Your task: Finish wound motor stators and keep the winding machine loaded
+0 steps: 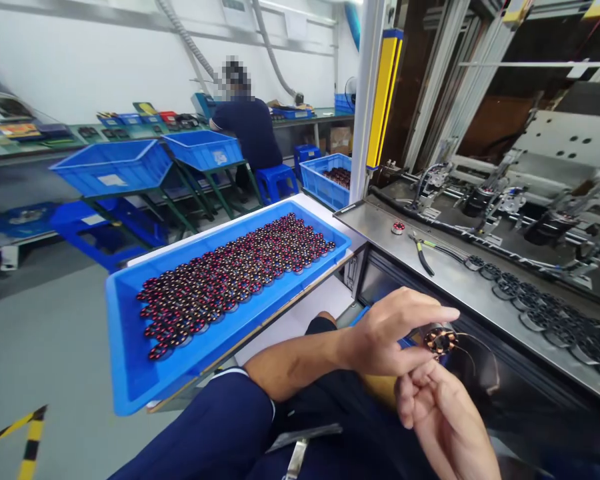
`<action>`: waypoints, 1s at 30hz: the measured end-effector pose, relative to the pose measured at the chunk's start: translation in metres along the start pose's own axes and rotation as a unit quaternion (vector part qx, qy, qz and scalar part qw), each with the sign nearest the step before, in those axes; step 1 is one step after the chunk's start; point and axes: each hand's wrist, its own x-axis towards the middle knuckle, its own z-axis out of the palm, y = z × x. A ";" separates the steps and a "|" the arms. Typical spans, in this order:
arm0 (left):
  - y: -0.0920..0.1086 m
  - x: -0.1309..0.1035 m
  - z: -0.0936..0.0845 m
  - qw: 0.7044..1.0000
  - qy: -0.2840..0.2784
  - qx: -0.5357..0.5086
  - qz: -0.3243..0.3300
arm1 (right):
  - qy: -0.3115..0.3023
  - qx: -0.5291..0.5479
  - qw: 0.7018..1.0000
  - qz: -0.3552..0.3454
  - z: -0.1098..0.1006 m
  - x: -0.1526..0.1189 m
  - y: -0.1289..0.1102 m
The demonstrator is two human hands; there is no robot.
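Above my lap, my left hand (393, 330) holds a copper-wound motor stator (441, 340) between its stretched index finger and its thumb. Thin wire ends (480, 343) trail from the stator to the right and curve down. My right hand (445, 400) is just below, palm turned partly up, its thumb and fingertips pinched together close under the stator. What lies in that pinch is too small to make out. Left of my arms, a blue tray (123, 373) holds many wound stators (240, 273) with red and black parts.
On the metal bench (380, 217) at the right lie one stator (398, 228), pliers (423, 257) and a row of dark stators (530, 300). Behind them stands a machine with fixtures (485, 193). Blue bins (115, 167) and a seated person (247, 127) are farther back.
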 end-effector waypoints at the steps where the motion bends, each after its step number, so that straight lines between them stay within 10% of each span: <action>1: 0.000 0.000 0.000 1.000 -0.004 0.004 -0.002 | 0.008 0.008 1.000 0.008 0.006 0.001 -0.002; 10: -0.003 -0.004 -0.004 0.991 0.020 -0.104 -0.084 | 0.083 -0.037 0.995 -0.030 0.004 -0.002 -0.004; 18: -0.008 -0.018 -0.003 0.899 -0.010 -0.347 -0.266 | 0.047 -0.157 0.984 -0.062 -0.027 -0.001 -0.016; 30: 0.001 -0.022 -0.001 0.847 0.000 -0.415 -0.333 | 0.046 -0.204 0.977 -0.031 -0.017 0.013 -0.039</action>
